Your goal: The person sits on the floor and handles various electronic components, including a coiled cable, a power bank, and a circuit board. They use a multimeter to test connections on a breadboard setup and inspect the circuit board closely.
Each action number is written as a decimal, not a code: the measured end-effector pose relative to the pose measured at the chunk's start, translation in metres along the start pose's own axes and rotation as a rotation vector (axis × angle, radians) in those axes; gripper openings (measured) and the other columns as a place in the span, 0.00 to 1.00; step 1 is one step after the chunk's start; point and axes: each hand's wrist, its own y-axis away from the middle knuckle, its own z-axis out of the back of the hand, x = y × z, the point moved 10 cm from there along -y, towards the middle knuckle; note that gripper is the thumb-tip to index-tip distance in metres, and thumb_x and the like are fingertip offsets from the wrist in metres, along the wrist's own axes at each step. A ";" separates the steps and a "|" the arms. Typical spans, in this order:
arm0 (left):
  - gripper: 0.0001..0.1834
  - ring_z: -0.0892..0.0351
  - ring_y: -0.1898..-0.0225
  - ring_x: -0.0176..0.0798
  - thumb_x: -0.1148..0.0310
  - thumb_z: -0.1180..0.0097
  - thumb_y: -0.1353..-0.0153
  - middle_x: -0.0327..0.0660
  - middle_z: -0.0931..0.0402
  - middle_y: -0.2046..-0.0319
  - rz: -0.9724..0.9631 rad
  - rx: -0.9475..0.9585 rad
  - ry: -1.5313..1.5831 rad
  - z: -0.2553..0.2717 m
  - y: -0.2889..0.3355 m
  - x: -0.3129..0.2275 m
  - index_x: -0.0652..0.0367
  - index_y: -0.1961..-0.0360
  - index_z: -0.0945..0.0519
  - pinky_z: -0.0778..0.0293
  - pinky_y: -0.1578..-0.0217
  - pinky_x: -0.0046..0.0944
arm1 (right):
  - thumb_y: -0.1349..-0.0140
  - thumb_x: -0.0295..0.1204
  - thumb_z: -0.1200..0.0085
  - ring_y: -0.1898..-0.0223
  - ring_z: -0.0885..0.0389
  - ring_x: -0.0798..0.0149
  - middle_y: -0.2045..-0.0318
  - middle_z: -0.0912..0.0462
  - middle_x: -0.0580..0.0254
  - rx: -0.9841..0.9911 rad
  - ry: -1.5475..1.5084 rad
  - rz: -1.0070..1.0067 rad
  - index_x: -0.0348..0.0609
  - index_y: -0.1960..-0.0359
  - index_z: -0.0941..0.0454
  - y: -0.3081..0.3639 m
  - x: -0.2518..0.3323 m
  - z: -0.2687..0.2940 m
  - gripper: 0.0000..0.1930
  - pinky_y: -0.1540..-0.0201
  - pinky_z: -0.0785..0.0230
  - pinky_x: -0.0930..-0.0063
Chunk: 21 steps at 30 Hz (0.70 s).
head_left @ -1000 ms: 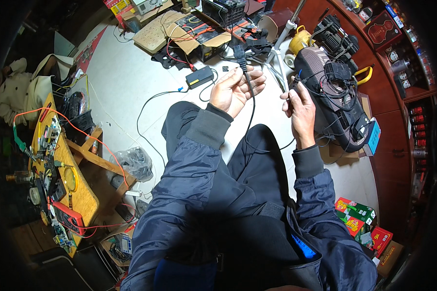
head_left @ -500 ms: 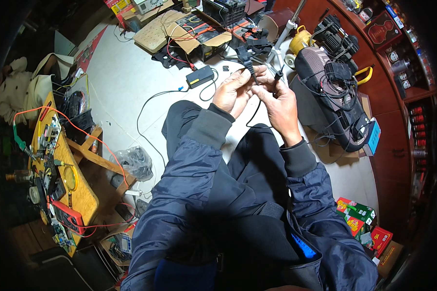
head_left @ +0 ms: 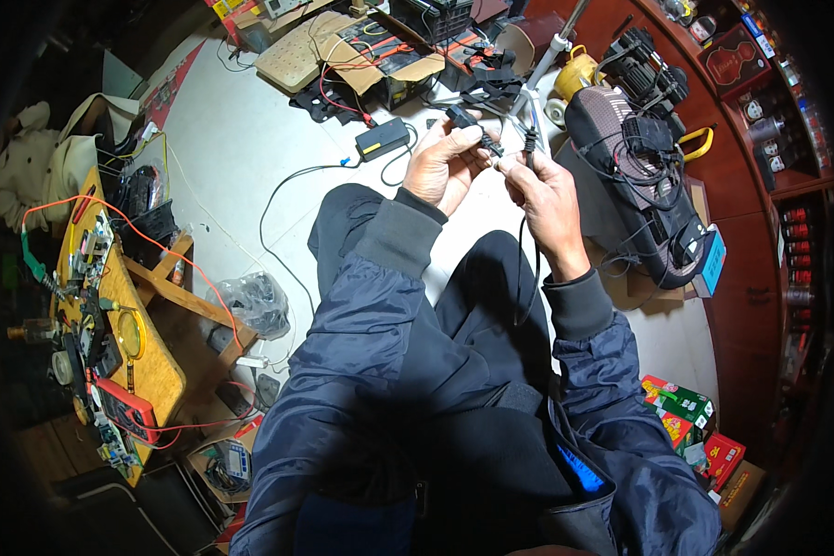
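Hands [head_left: 550, 196] gripping black cable [head_left: 537, 266], partly covered, plug [head_left: 460, 116] details indistinct

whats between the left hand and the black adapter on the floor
In the head view, part of a thin black cable lies on the pale floor between the left hand and the black adapter.

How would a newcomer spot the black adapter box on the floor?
Start at the white floor beyond the person's left knee. There, up and left of the left hand, lies the black adapter box. Unlike the thin cable nearby, it is a solid block with a yellow patch.
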 end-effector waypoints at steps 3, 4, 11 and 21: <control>0.24 0.20 0.63 0.34 0.72 0.40 0.34 0.47 0.19 0.59 0.021 -0.034 -0.038 0.001 0.002 0.002 0.62 0.38 0.29 0.21 0.55 0.38 | 0.29 0.32 0.44 0.78 0.37 0.82 0.79 0.29 0.76 0.022 -0.009 -0.021 0.39 0.67 0.20 -0.001 0.003 -0.001 0.11 0.74 0.47 0.83; 0.24 0.20 0.64 0.34 0.73 0.40 0.34 0.46 0.19 0.59 0.032 -0.039 -0.047 0.001 0.002 0.003 0.61 0.38 0.29 0.21 0.56 0.38 | 0.29 0.33 0.44 0.78 0.38 0.82 0.80 0.30 0.76 0.033 -0.013 -0.026 0.39 0.67 0.20 -0.001 0.004 -0.002 0.11 0.75 0.48 0.83; 0.23 0.19 0.65 0.35 0.74 0.41 0.34 0.45 0.20 0.61 0.040 -0.025 -0.064 -0.005 0.004 0.005 0.58 0.39 0.30 0.20 0.59 0.38 | 0.30 0.36 0.43 0.80 0.34 0.79 0.82 0.27 0.70 0.036 0.024 -0.062 0.40 0.75 0.25 -0.007 -0.001 -0.002 0.16 0.77 0.43 0.80; 0.23 0.16 0.66 0.35 0.76 0.41 0.32 0.44 0.20 0.63 0.020 -0.054 -0.159 -0.002 0.004 0.007 0.59 0.38 0.31 0.17 0.61 0.37 | 0.31 0.34 0.42 0.81 0.38 0.82 0.82 0.29 0.76 -0.014 0.129 -0.059 0.41 0.74 0.24 -0.008 0.001 0.003 0.14 0.78 0.49 0.82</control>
